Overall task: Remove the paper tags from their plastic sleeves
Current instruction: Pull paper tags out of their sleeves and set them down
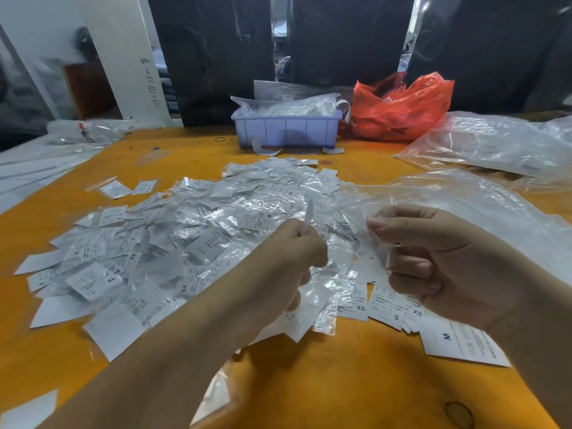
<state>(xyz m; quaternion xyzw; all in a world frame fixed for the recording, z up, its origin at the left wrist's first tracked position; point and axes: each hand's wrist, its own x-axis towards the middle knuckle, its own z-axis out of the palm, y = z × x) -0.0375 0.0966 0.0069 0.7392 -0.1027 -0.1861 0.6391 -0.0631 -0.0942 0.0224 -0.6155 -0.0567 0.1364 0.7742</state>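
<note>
A wide heap of white paper size tags in clear plastic sleeves (198,239) covers the middle of the orange table (325,376). My left hand (288,258) is above the heap and pinches a white paper tag (308,215) that sticks up edge-on from its fingers. My right hand (439,258) is just to the right and pinches a clear plastic sleeve (376,243) between thumb and fingers. The two hands are a short gap apart. Bare tags marked XS, S and M (458,342) lie under my right wrist.
A lilac plastic bin (288,131) with bagged items stands at the back centre, and a red plastic bag (399,109) is beside it. Large clear bags (483,144) lie at the right. Dark bagged goods form a wall behind the table.
</note>
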